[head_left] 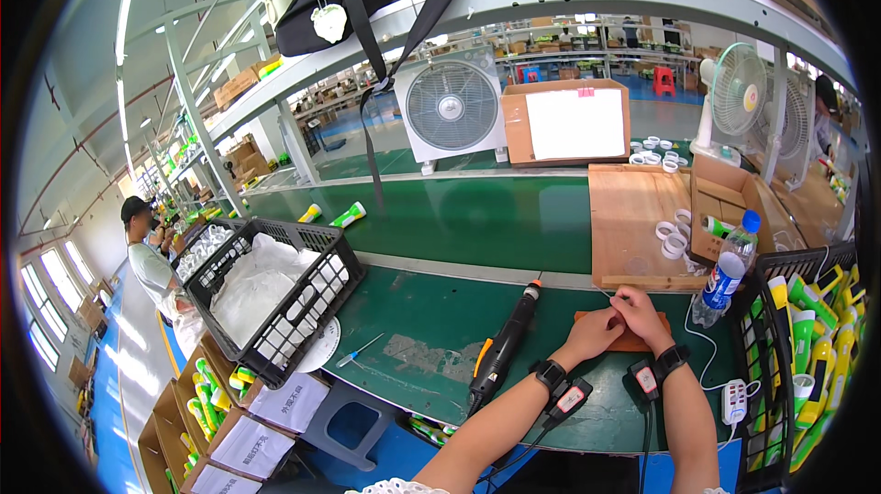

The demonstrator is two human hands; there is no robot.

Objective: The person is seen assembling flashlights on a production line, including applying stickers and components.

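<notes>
My left hand and my right hand meet over an orange-brown pad on the green worktable. Fingers of both hands are curled and touch each other. Whatever they may pinch is hidden. A dark band with a small cabled box sits at each wrist. To the left of my left hand lies a black electric screwdriver with an orange tip. Beyond my right hand stands a plastic bottle with a blue cap and label.
A black crate lined with white plastic stands left, near a thin blue-handled screwdriver. At right, another crate holds green-yellow flashlight-like items, beside a white power strip. A wooden board bears white rings and an open carton.
</notes>
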